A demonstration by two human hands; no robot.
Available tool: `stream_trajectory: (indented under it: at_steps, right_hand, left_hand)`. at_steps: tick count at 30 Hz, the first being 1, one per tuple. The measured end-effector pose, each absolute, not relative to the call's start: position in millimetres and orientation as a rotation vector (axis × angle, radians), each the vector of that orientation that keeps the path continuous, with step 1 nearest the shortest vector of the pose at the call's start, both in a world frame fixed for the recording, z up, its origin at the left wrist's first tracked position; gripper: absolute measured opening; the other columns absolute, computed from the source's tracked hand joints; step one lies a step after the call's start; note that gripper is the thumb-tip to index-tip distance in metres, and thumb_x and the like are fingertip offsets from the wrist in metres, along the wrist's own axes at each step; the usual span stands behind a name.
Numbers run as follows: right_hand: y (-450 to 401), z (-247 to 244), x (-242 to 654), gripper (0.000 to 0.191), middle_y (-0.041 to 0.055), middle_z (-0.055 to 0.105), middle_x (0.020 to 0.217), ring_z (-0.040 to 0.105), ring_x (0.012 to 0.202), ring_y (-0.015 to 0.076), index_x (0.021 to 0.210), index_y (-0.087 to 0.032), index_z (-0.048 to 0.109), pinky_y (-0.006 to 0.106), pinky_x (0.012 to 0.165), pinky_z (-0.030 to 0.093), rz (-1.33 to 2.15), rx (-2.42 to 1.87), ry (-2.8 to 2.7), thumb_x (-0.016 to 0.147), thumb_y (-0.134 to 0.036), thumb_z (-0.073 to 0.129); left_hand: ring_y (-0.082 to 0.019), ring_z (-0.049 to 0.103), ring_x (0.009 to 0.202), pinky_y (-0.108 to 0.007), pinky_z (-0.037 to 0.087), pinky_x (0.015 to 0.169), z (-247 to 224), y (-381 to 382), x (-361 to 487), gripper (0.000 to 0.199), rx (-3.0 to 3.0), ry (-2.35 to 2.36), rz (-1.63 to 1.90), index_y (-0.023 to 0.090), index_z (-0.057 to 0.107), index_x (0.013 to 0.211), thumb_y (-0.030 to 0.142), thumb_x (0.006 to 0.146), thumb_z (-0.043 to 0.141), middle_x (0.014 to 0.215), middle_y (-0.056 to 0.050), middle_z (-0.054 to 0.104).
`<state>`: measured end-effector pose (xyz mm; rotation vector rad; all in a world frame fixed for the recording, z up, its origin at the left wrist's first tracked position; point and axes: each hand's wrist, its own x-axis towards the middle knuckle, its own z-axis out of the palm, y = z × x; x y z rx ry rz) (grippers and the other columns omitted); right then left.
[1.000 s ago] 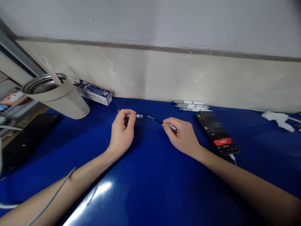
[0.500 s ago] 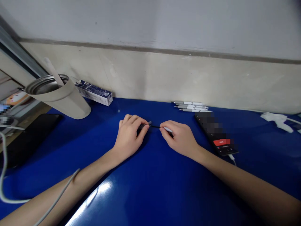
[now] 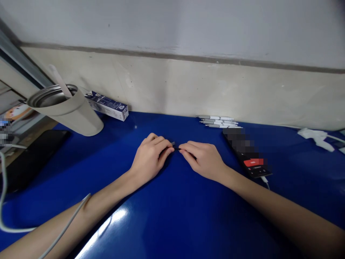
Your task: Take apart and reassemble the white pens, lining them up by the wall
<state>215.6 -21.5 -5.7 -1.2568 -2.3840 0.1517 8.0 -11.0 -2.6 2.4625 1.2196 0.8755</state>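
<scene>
My left hand (image 3: 150, 157) is closed, thumb and fingers pinching a small grey pen piece (image 3: 173, 143) whose tip shows past the fingertips. Opposite it, my right hand (image 3: 205, 159) is closed too, its fingers pinched on another pen piece that they now hide. A thin black rod (image 3: 176, 148), which looks like a pen refill, bridges the narrow gap between the two sets of fingertips. Both hands are just above or on the blue tabletop (image 3: 172, 208); I cannot tell how the pieces join inside the fingers.
Several white pens (image 3: 219, 121) lie by the wall. A lit phone (image 3: 246, 153) with a charging cable is right of my right hand. Leftward are a cream tumbler (image 3: 78, 115), a blue-white box (image 3: 109, 105) and a dark flat object (image 3: 36, 158). A white cable (image 3: 66, 226) crosses my left forearm.
My hands have come closer together, so less of the black rod shows between them. The white piece seen in my right hand is now covered by its fingers.
</scene>
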Motion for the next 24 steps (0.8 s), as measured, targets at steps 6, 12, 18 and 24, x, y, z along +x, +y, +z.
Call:
stream_trajectory:
  at_steps: [6, 12, 18, 24]
  right_hand:
    - [-18.3, -3.7, 215.0, 0.024, 0.0029, 0.069, 0.089, 0.062, 0.076, 0.0151, 0.097, -0.021, 0.064, 0.027, 0.068, 0.041, 0.256, -1.321, -2.166, 0.096, -0.028, 0.041]
    - [-18.4, -3.7, 214.4, 0.022, 0.0027, 0.069, 0.087, 0.061, 0.074, 0.0144, 0.094, -0.021, 0.065, 0.026, 0.067, 0.040, 0.250, -1.315, -2.195, 0.095, -0.028, 0.044]
    - [-19.7, -5.2, 214.2, 0.024, 0.0020, 0.068, 0.086, 0.061, 0.074, 0.0139, 0.097, -0.021, 0.065, 0.026, 0.066, 0.038, 0.214, -1.339, -2.249, 0.095, -0.028, 0.042]
    - [-20.7, -5.8, 214.8, 0.025, 0.0020, 0.068, 0.089, 0.061, 0.075, 0.0139, 0.097, -0.022, 0.065, 0.026, 0.064, 0.037, 0.173, -1.343, -2.280, 0.096, -0.028, 0.041]
  left_hand:
    - [-0.017, 0.055, 0.074, -0.029, 0.041, 0.065, -2.1, -9.9, 7.1, 0.018, 2.162, 1.459, 0.954, 0.022, 0.062, 0.090, 0.028, 0.095, 0.045, 0.078, 0.000, 0.064]
    - [-0.016, 0.055, 0.073, -0.027, 0.040, 0.065, -2.7, -10.0, 7.2, 0.015, 2.139, 1.438, 0.948, 0.023, 0.060, 0.092, 0.025, 0.095, 0.045, 0.077, 0.001, 0.063]
    - [-0.017, 0.054, 0.075, -0.028, 0.041, 0.066, -2.4, -10.0, 7.2, 0.015, 2.206, 1.391, 0.951, 0.022, 0.060, 0.092, 0.025, 0.095, 0.045, 0.078, 0.000, 0.064]
    - [-0.017, 0.054, 0.078, -0.030, 0.042, 0.070, -3.8, -9.8, 7.2, 0.016, 2.293, 1.366, 0.940, 0.022, 0.061, 0.095, 0.025, 0.095, 0.045, 0.086, -0.001, 0.066]
